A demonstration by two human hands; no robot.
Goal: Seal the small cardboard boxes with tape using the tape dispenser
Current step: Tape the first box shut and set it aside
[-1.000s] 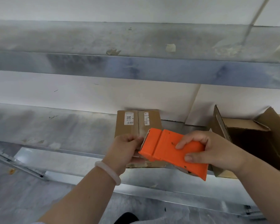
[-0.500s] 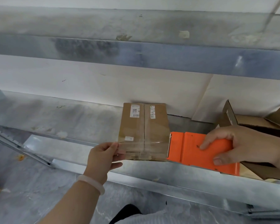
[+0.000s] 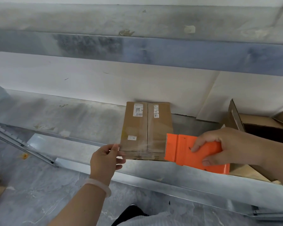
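Thumb and forefinger of the left hand (image 3: 104,159) pinch the free end of the tape (image 3: 137,148) right at the near left corner of the small cardboard box (image 3: 147,128), while the other fingers hang loosely curled below; a pale bracelet (image 3: 99,185) sits on that wrist. The right hand (image 3: 219,145) is wrapped round the orange tape dispenser (image 3: 183,149), fingers curled over its top and the thumb pressed along its near side, with the dispenser's front edge up against the box's near right corner. Between the two hands the clear tape lies stretched across the near end of the box, crossing the centre seam where the two flaps meet. The box is brown and closed, lying flat on the metal shelf (image 3: 72,115) with its far end near the white wall. Just to its right stands an open carton (image 3: 260,123) with its flaps up. On the left flap is a white sticker (image 3: 138,110) with a square code and a barcode, on the right flap a narrow label (image 3: 156,110) where "J4-" can be made out, and nearer the hands a small white tag (image 3: 132,137) too fine to read.
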